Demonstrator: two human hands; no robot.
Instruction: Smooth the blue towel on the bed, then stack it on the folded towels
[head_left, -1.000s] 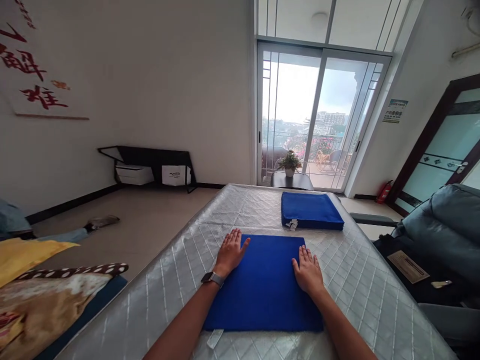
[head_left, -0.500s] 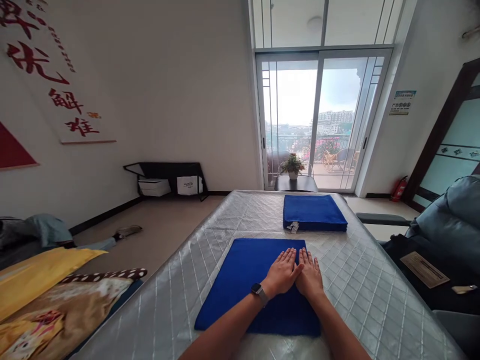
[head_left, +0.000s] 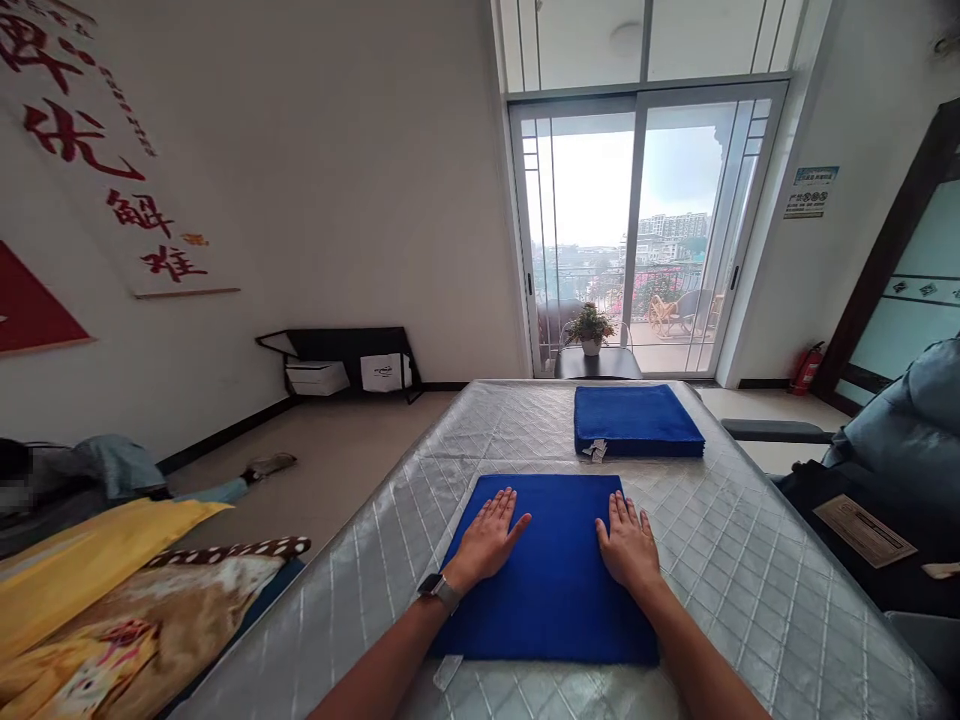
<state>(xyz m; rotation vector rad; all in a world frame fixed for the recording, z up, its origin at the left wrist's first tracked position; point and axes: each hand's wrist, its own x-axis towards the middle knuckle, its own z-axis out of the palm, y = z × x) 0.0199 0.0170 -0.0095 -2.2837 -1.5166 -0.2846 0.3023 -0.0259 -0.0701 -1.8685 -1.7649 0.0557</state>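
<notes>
A blue cloth (head_left: 555, 590), flat and roughly square, lies before me on a silver quilted cover (head_left: 750, 560). My left hand (head_left: 487, 537) rests flat on its left part, fingers together and thumb out; a watch sits on that wrist. At the cloth's right edge, my right hand (head_left: 630, 542) lies palm down with fingers stretched out. Neither hand grips anything. A white label (head_left: 448, 672) sticks out from under the near left edge. Farther back is a neat stack of folded blue cloths (head_left: 637, 418), with white tags at its near left corner.
To the left are a yellow cloth (head_left: 97, 550) and a brown blanket (head_left: 217, 600), with a person (head_left: 120, 470) beyond them. On the right stands a dark chair (head_left: 907, 430) with a black bag (head_left: 817, 520). A potted plant (head_left: 590, 328) is by the glass door.
My left hand has slid leftward across the cloth, away from my right hand, which stays near the right edge. The label at the near left edge now shows. The view has shifted slightly.
</notes>
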